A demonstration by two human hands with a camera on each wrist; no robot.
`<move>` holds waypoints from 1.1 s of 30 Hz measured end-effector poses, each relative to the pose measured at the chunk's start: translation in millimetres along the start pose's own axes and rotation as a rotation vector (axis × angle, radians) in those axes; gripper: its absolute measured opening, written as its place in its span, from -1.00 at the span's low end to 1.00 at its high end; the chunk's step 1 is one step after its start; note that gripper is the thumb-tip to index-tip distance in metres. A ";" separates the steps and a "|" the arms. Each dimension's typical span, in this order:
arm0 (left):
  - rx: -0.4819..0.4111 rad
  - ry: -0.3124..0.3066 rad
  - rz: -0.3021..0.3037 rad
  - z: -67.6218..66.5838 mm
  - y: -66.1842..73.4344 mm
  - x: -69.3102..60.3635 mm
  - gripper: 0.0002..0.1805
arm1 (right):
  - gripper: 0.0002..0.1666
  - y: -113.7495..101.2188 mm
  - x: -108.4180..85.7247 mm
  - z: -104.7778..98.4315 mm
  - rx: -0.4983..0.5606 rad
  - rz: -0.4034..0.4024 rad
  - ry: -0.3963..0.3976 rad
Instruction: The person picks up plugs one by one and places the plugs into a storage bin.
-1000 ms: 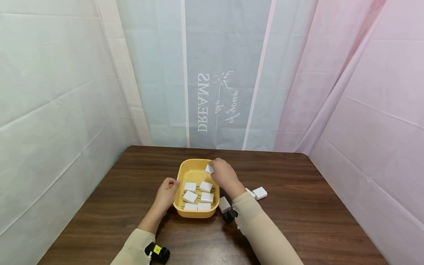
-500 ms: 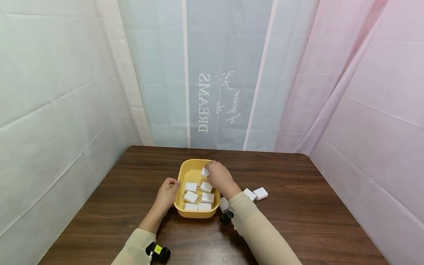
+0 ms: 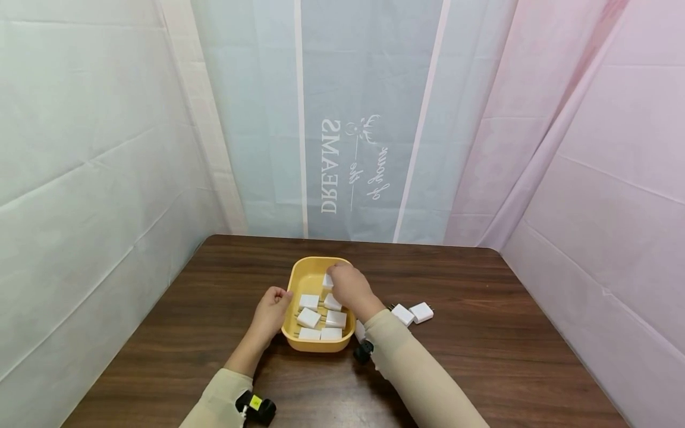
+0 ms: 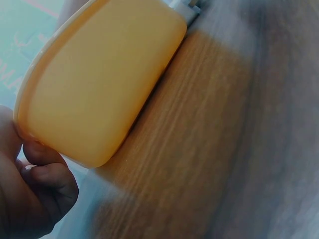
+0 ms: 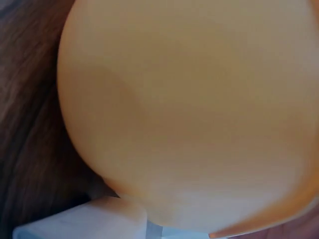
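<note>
A yellow plastic tub [image 3: 316, 346] stands on the table with several white plug-in chargers [image 3: 308, 318] lying in its near half. My left hand [image 3: 271, 310] pinches the tub's left rim between thumb and curled fingers; the left wrist view shows this hand [image 4: 35, 194] at the tub's outer wall [image 4: 99, 84]. Over the far right part of the tub, my right hand [image 3: 353, 291] holds another white charger [image 3: 328, 281], partly covered by the fingers. In the right wrist view the tub's wall [image 5: 189, 99] fills most of the picture, and the right hand's grip is hidden.
Two white chargers [image 3: 402, 315] lie on the dark wooden table [image 3: 481, 356] right of the tub. One more charger [image 3: 360, 331] sits against the tub's right side, partly behind the right sleeve. Fabric curtains [image 3: 364, 89] hang around the table.
My right hand has moved left and slightly toward me, bringing the charger lower into the tub. The left hand stays at the rim. More of a loose charger on the right now shows.
</note>
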State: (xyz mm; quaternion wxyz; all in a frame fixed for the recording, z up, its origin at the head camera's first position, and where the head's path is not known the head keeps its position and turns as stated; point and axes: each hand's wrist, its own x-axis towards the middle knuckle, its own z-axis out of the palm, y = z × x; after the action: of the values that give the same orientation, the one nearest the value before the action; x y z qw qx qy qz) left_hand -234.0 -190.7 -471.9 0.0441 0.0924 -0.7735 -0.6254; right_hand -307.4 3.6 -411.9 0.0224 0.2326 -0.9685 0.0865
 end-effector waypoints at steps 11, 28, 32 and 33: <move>0.010 0.002 0.005 0.3 0.6 -2.2 -0.74 | -0.65 4.9 4.2 11.6 -0.084 -0.045 0.015; 0.007 0.012 0.031 0.6 -3.3 -1.3 -0.75 | -0.71 7.2 9.0 22.4 -0.171 -0.083 0.017; 0.007 0.013 0.018 0.3 -2.9 -0.3 -0.75 | -0.74 6.7 10.8 22.2 -0.186 -0.082 0.016; 0.005 0.012 0.015 0.1 -2.6 -0.1 -0.76 | -0.75 6.6 11.3 22.2 -0.191 -0.083 0.017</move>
State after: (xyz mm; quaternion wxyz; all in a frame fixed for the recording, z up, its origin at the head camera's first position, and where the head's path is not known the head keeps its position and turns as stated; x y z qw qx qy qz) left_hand -233.6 -191.1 -474.5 0.0534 0.0904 -0.7755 -0.6226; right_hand -320.6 0.4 -433.9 0.0563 0.2683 -0.9617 -0.0053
